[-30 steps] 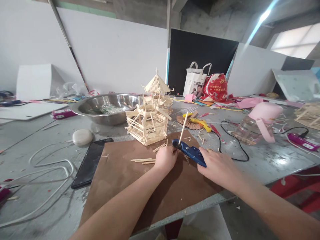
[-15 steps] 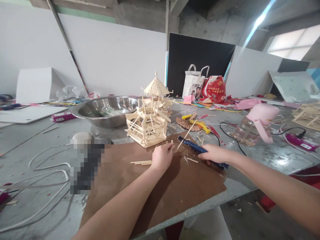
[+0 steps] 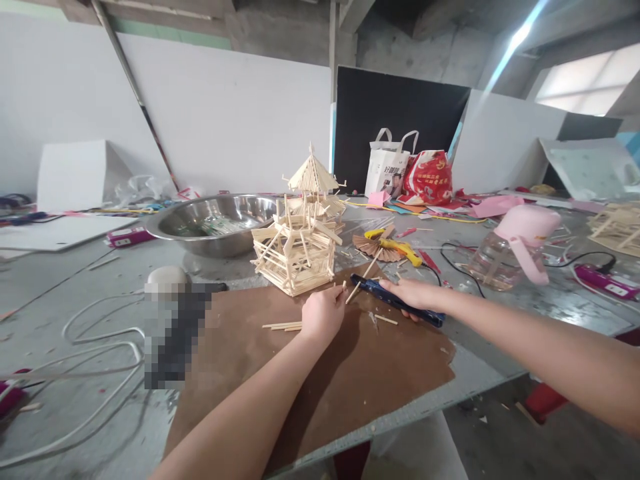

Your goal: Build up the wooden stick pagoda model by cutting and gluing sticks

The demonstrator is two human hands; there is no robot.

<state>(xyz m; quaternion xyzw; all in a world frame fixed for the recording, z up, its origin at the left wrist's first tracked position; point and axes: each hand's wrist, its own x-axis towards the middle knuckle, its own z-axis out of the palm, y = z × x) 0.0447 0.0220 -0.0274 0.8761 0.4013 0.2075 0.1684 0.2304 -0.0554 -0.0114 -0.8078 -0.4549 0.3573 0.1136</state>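
Note:
My left hand [image 3: 323,313] is closed above the brown board [image 3: 240,373], with a short end of a thin wooden stick [image 3: 344,285] showing at its fingertips. In my right hand [image 3: 413,297] is a long dark blue hand tool [image 3: 373,287]; its exact kind is unclear. Another wooden stick [image 3: 371,264] slants across the tool's tip, its lower end close to my left fingers. Just beyond my hands stands a pavilion model [image 3: 295,257] built of wooden sticks, with a pointed roof. Several cut sticks [image 3: 283,327] lie left of my left hand.
A steel basin [image 3: 215,230] sits behind on the left. At the right are a yellow glue gun [image 3: 400,250] with a black cord and a pink-lidded bottle [image 3: 515,247]. White cable [image 3: 100,360] loops over the table's left side. Bags [image 3: 390,170] stand at the back.
My right hand and the blue tool have shifted left, closer to my left hand. The slanting stick has moved left and down with the tool's tip. My left hand is nearly still.

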